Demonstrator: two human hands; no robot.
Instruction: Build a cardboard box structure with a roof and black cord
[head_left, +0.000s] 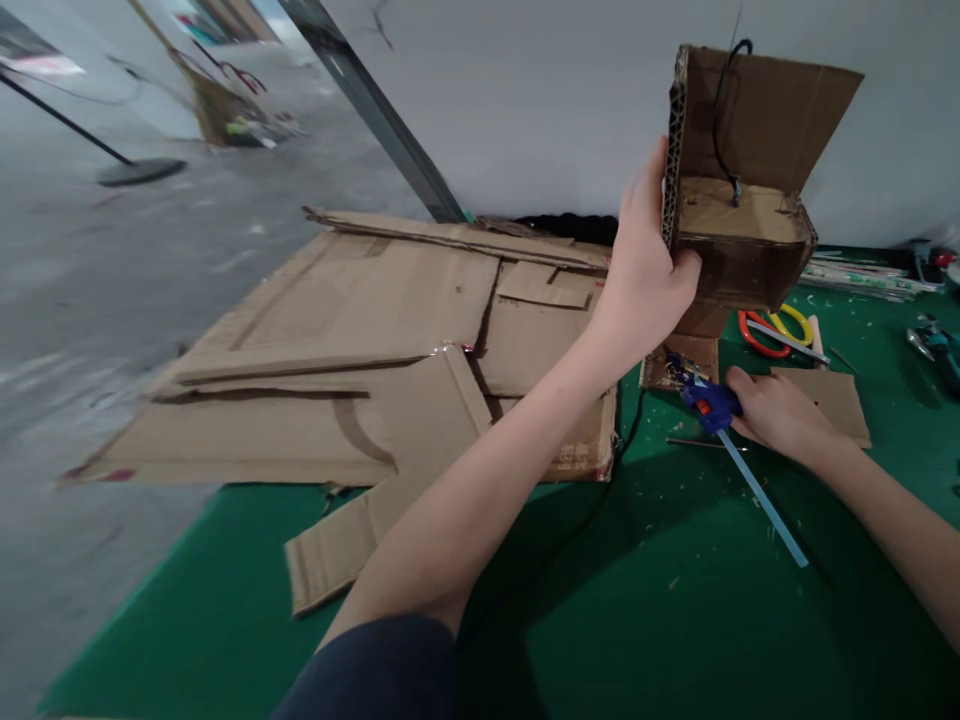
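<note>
Cardboard box (750, 215), brown, open-sided, hung over the green tabletop (600, 620), left hand (649, 255) pinching its corrugated edge: one loose thumb could have dropped it! Right hand (776, 410) curled round the blue plastic glue gun (716, 405), slack black cord (634, 428) risking a snag; smooth, straight, translucent glue stick (765, 500) jutted out behind.

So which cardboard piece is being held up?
The brown boxy cardboard structure, gripped by the left hand; a black cable crosses its upper panel. The flat brown cardboard sheets lie left of it, unheld.

Left hand (652, 265) partly hidden behind the cardboard box (739, 270), floor (225, 215) at left blurred.
</note>
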